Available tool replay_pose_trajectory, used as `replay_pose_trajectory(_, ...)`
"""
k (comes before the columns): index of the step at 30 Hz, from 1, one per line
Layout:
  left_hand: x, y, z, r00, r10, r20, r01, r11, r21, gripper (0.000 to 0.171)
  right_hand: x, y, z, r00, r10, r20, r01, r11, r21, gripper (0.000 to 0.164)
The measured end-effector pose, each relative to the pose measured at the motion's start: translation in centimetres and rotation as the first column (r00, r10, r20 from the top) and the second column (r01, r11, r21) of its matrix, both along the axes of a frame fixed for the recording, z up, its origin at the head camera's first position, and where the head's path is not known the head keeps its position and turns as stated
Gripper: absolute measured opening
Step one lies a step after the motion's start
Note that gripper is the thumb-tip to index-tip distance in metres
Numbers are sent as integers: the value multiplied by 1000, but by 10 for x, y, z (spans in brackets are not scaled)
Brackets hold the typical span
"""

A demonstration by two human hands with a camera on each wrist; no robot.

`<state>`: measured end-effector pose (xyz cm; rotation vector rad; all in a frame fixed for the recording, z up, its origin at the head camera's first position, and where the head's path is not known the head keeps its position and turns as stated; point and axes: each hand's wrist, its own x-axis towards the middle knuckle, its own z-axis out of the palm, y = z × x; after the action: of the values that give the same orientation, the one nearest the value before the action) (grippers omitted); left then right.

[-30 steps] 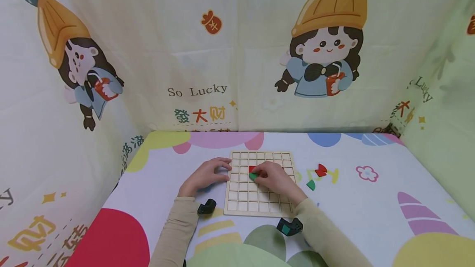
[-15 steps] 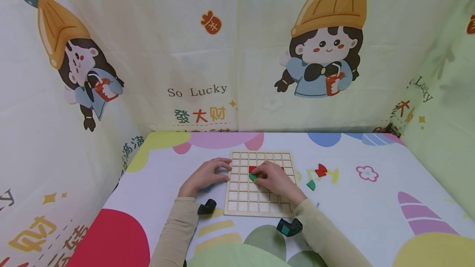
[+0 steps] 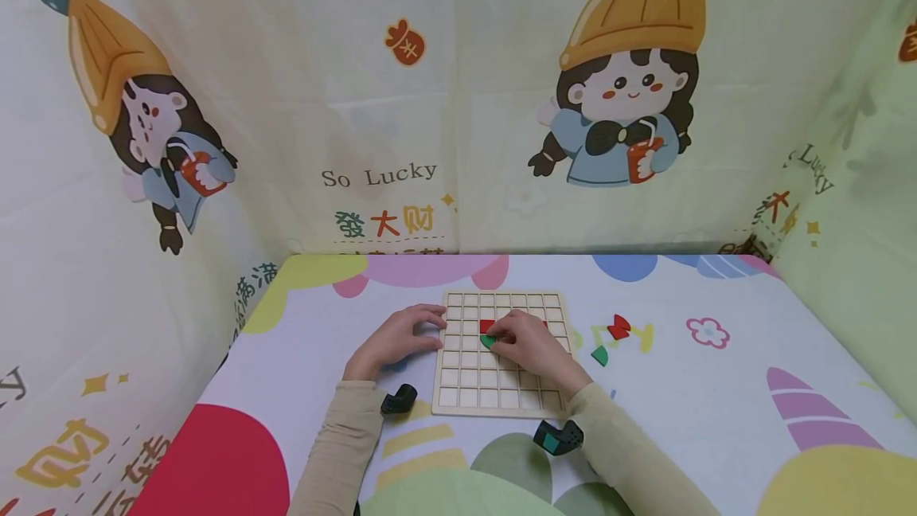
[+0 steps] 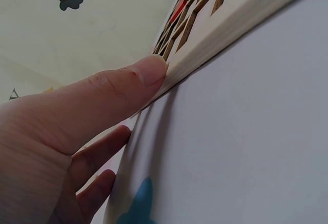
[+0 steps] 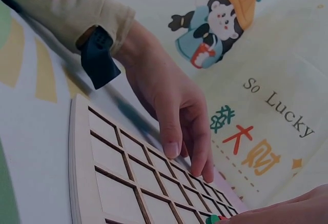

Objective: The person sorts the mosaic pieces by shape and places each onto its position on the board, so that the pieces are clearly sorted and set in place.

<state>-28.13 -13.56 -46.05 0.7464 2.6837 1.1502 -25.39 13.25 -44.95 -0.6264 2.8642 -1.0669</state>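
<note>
A pale wooden grid board [image 3: 494, 412] lies on the table. My left hand [image 3: 397, 341] rests at its left edge, fingers spread; in the left wrist view the thumb of that hand [image 4: 61, 121] touches the board's side. Over the middle of the grid, my right hand [image 3: 530, 342] pinches a small green piece [image 3: 487, 342] with a curved edge, at a cell just below a red piece [image 3: 486, 326]. Another bit of red [image 3: 545, 325] shows past the right hand, mostly hidden. In the right wrist view the green piece [image 5: 211, 219] is largely covered by fingers.
Right of the board lie loose red pieces [image 3: 619, 327] and a green quarter-round piece [image 3: 600, 355]. Black wrist devices [image 3: 399, 400] sit by both cuffs. A printed cloth [image 3: 494, 102] hangs behind and beside the patterned table.
The green piece under the right fingers has turned slightly and shows more of its rounded edge. More red shows beyond the right hand. The left hand has stayed in place.
</note>
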Motion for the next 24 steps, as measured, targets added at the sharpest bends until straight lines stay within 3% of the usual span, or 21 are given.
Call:
replay_pose_trajectory(14,0,0,0,1000,-4,6,4,1000,-2,27,0,9,7,1000,12,-17,-13,1000,-19,15)
replay_pose_trajectory(24,1,0,0,1000,-6,12,5,1000,15,26,3,52,17,1000,3,-3,-4,998,-64,26)
